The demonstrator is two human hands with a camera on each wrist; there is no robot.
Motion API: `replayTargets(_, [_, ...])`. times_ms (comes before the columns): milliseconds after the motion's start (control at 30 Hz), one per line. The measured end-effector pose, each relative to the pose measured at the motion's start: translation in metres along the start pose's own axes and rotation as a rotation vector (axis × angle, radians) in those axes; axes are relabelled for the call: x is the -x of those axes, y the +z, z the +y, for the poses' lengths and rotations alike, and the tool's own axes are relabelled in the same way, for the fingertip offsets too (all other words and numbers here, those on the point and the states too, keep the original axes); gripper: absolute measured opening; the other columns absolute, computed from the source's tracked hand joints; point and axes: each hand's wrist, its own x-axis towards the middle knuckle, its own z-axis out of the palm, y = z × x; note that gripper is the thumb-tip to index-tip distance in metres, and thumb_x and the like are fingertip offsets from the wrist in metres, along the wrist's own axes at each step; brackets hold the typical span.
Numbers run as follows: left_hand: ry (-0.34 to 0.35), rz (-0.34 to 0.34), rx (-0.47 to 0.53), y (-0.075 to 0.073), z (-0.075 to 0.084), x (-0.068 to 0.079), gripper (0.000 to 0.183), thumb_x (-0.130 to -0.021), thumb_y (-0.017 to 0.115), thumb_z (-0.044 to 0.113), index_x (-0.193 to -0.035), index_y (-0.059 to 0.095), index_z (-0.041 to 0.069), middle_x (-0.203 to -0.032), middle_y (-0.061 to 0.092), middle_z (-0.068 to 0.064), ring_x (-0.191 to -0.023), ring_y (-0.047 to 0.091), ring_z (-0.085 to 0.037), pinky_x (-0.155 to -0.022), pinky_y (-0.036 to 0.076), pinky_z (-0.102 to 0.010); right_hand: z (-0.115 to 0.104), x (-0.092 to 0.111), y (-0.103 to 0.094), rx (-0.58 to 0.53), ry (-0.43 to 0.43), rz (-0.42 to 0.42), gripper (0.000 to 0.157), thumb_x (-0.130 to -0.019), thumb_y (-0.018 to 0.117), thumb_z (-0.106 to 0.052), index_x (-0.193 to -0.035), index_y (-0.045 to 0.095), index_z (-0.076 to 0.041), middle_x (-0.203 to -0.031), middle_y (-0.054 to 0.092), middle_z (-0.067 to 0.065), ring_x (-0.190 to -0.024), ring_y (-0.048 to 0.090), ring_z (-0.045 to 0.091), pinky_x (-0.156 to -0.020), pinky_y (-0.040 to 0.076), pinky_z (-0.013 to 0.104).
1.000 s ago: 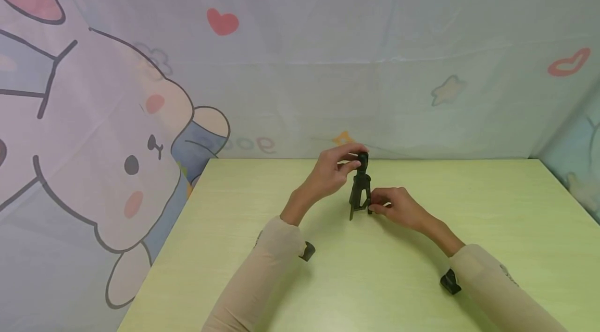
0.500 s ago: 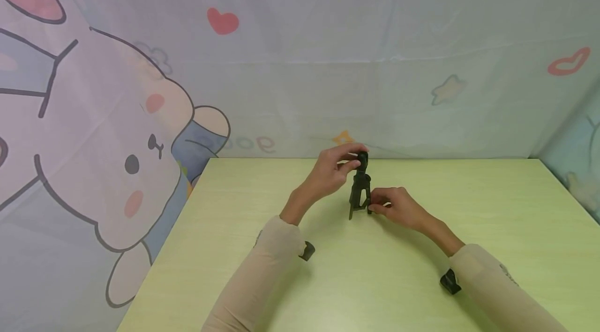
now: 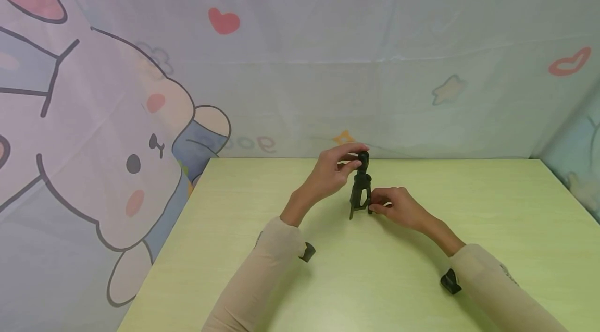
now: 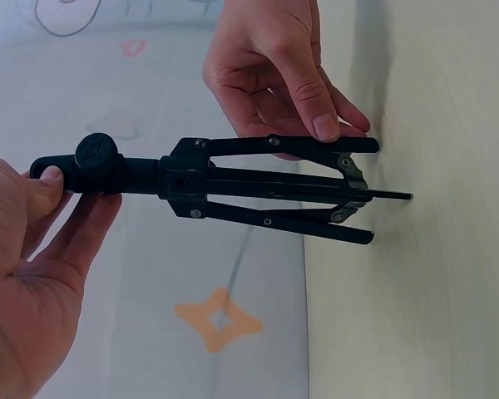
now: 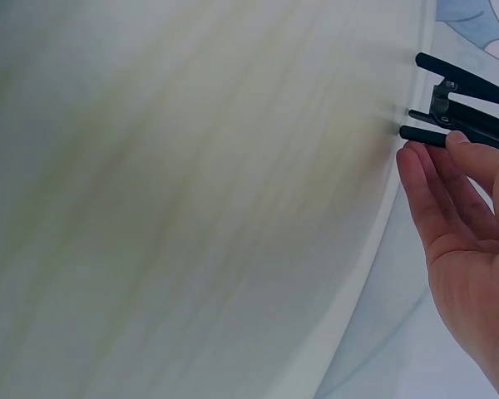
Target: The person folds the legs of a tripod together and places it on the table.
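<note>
The left hand (image 3: 330, 173) pinches the top of the tripod (image 4: 233, 183) between thumb and fingers, beside the knob (image 4: 96, 154); the right hand (image 3: 398, 207), lower down, pinches the lower part of one leg (image 4: 249, 146) from the right side. The tripod thus lies between both hands, neither nearer, its long axis about upright, feet down at the desk (image 3: 506, 217); whether every foot touches, I cannot tell.
</note>
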Motion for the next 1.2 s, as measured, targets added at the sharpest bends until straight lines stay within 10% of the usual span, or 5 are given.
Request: replayTargets(1200, [0.011, -0.01, -0.005, 0.0006, 0.0006, -0.0001, 0.039, -0.099, 0.066, -0.006, -0.137, 0.064, 0.005, -0.133, 0.066, -0.011, -0.115, 0.068, -0.022, -0.091, 0.058, -0.023, 0.003, -0.0006, -0.0012, -0.005, 0.016, -0.021, 0.007, -0.098, 0.07, 0.002, -0.099, 0.072, -0.005, -0.092, 0.076, 0.007, -0.087, 0.076, 0.024, -0.077, 0.063, 0.032])
